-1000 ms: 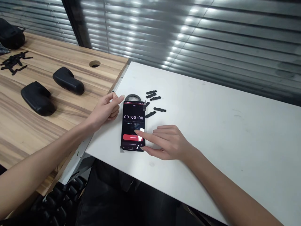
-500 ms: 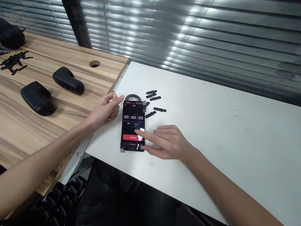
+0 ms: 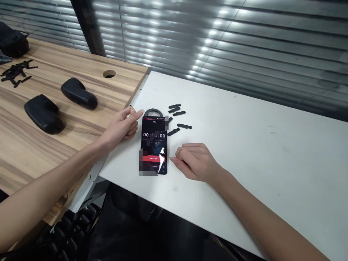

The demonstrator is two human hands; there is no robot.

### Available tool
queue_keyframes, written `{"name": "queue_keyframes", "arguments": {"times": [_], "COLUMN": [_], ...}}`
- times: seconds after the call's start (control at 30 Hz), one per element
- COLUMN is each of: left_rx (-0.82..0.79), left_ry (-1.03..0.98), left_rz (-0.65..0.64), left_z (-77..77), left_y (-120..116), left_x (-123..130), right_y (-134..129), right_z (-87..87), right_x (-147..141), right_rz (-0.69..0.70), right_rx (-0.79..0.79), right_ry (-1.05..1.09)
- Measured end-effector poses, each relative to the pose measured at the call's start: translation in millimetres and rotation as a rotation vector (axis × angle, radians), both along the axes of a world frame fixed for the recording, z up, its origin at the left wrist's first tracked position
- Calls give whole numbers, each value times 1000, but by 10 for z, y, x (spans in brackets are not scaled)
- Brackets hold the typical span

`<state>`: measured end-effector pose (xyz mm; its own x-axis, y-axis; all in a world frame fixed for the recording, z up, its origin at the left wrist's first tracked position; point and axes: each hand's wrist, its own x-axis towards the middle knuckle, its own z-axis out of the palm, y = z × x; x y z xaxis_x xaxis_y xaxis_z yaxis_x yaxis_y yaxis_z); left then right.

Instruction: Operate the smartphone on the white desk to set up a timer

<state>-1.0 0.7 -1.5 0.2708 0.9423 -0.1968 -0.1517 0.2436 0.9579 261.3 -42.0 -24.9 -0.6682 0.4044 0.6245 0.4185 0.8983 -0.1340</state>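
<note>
"Item one?"
"Smartphone (image 3: 153, 145), flat on the white counter (image 3: 244, 152), timer display (image 3: 154, 135) at zero."
"Hands?"
"Both empty, loosely curled: left hand (image 3: 121, 125) just left of the smartphone, right hand (image 3: 195, 162) just right."
"Others?"
"Black strips (image 3: 184, 126) just beyond it; black padded pieces (image 3: 43, 114) on a wooden counter (image 3: 116, 90) to its left; window blinds (image 3: 244, 36) well beyond."
</note>
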Motion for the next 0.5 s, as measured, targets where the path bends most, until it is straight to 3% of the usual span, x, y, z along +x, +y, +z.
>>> {"name": "queue_keyframes", "arguments": {"times": [0.5], "left_rx": [12], "left_ry": [3], "left_rz": [-3], "left_z": [-12], "left_y": [5], "left_x": [-2], "right_y": [4], "right_z": [31], "right_x": [-7], "right_rz": [68], "right_rx": [-10], "right_ry": [8]}}
